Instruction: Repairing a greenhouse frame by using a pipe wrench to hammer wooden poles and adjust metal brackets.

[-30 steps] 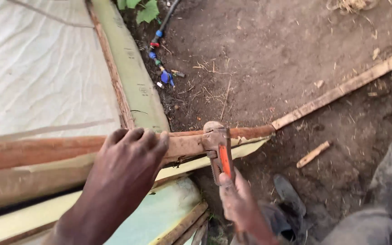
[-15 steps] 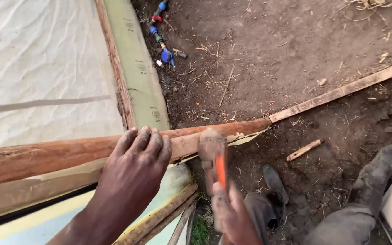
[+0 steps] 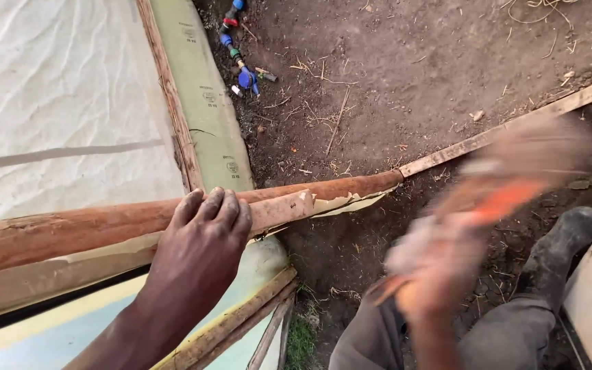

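Both arms are bare to the wrist, with no sleeves, gloves, watch or rings showing. The left hand (image 3: 200, 240) is sharp, its fingers dusted with dirt. The right hand (image 3: 433, 274) is heavily motion-blurred. Below are grey trousers (image 3: 508, 336) and a dark, mud-smeared rubber boot (image 3: 563, 240).

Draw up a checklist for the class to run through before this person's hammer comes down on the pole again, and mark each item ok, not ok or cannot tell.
1. Left hand steadies the reddish pole: ok, palm flat on top of it.
2. Left fingers back from the pole's pale torn spot: not ok, they lie close beside it.
3. Right hand grips the orange-handled hammer firmly: cannot tell, motion blur.
4. A nail is set in the pole: cannot tell, none visible.
5. Boot out of the swing: ok, below and to the side.
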